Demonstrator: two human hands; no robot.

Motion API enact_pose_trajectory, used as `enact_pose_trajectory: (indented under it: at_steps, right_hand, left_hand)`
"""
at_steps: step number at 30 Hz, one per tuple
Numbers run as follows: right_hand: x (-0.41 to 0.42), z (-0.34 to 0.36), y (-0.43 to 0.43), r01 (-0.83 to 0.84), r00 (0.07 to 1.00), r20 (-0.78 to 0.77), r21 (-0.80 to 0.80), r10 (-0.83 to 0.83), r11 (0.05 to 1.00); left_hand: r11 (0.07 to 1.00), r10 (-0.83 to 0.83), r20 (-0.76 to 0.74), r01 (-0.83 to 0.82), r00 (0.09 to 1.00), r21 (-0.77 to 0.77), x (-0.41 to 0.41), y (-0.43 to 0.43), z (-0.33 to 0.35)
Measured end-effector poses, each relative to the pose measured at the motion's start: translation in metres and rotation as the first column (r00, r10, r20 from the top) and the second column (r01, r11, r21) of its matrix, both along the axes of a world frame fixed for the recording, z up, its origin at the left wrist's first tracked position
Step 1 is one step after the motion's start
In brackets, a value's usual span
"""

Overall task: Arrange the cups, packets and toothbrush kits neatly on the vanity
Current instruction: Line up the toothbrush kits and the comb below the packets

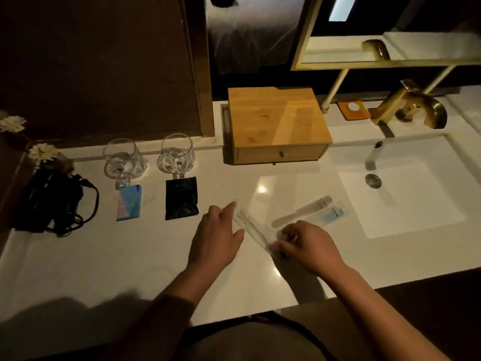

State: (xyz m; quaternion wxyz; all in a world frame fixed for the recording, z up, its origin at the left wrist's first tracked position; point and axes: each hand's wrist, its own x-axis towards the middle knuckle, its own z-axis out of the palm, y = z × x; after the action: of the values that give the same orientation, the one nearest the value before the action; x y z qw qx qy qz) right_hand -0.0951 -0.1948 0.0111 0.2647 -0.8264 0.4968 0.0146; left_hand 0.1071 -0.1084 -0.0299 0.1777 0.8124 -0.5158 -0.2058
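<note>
Two glass cups (122, 158) (177, 155) stand side by side at the back of the white vanity (104, 256). In front of them lie a blue packet (129, 203) and a black packet (181, 198). A toothbrush kit in clear wrap (251, 226) lies slanted between my hands. My right hand (305, 244) pinches its near end. My left hand (218, 234) rests with fingers spread at its far end, touching the wrap. A second toothbrush kit (311, 211) lies slanted next to the sink.
A wooden drawer box (276, 123) stands at the back centre. The sink (406, 194) and a gold tap (408, 105) fill the right side. A black hair dryer with cord (52, 200) lies at the left, with white flowers (43, 152) behind it.
</note>
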Motion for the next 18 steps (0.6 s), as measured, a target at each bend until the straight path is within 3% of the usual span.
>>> enact_pose_trajectory:
  at_steps: [4,8,14,18]
  right_hand:
    - [-0.008,-0.011,0.008,-0.018,1.000,0.005,-0.001,0.018,1.000]
    - [-0.015,-0.020,0.011,-0.031,0.999,0.027,-0.011,0.031,0.999]
    - [-0.009,-0.023,0.024,0.014,0.997,0.076,-0.030,-0.011,0.999]
    - [-0.012,-0.015,0.020,-0.038,0.974,0.222,0.005,0.036,0.999]
  left_hand:
    - [0.962,-0.272,0.178,0.273,0.945,0.022,-0.007,-0.015,0.004]
    - [0.931,-0.364,0.225,0.358,0.904,0.066,-0.008,-0.019,0.004]
    - [0.867,-0.470,0.448,0.494,0.761,0.070,-0.011,-0.016,0.010]
    - [0.868,-0.449,0.436,0.497,0.780,0.004,-0.005,-0.005,0.006]
